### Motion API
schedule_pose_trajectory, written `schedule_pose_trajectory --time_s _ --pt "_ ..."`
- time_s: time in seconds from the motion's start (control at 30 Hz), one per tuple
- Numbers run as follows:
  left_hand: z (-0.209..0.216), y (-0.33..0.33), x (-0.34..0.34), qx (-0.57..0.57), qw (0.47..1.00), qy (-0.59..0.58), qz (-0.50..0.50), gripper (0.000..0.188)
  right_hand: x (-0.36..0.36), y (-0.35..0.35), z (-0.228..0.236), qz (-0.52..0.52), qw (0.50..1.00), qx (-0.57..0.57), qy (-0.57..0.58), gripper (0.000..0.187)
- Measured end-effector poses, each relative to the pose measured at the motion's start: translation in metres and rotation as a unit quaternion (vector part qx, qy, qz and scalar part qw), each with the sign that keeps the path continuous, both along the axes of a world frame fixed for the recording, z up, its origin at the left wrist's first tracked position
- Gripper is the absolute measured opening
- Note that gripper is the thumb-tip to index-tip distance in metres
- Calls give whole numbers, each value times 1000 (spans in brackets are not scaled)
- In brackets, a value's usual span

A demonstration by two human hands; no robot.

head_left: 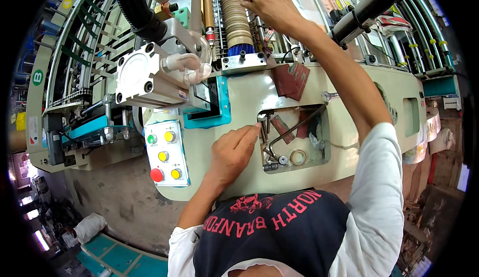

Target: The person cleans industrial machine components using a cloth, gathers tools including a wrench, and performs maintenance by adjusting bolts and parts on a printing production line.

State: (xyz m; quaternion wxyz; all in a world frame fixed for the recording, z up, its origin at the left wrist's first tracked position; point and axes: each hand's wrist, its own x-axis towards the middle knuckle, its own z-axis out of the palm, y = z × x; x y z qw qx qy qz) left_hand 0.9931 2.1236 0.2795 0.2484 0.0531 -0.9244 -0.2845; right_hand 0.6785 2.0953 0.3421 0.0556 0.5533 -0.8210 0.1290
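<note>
My right hand (pixel 273 11) reaches far forward over the machine, its fingers closed in a pinch beside the ribbed tan roller (pixel 235 15). A thin dark piece shows at the fingertips, too small to name. My left hand (pixel 232 152) is nearer to me, on the cream machine cover, with fingers stretched toward the left rim of a recessed tray (pixel 324 159). Inside the tray lie a bent metal rod (pixel 299 125), a roll of tape (pixel 298 157), a reddish-brown block (pixel 283 129) and small metal parts. What lies under my left palm is hidden.
Reddish-brown sheets (pixel 291 81) and a wrench (pixel 329 96) lie on the cover. A button panel (pixel 167 153) sits at the left, below a pneumatic cylinder (pixel 138 75). Black corrugated hose (pixel 132 2) hangs above it. Metal rails (pixel 419 20) line the right.
</note>
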Motion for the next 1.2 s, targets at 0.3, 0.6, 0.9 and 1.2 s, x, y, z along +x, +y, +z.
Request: schedule_pose_trajectory --time_s 0.3,0.6,0.9,1.2 --pt "-8 7 -3 9 999 -20 -29 35 69 101 -20 101 937 -124 -311 33" --pt "-11 9 0 -5 999 -32 -28 36 92 101 -11 -33 920 -5 -390 35" --pt "-11 7 -1 5 999 -29 -31 35 112 91 -14 -51 855 -17 -515 29" --pt "-16 -1 -1 -27 998 42 25 32 131 73 -9 -50 700 -8 -713 37"
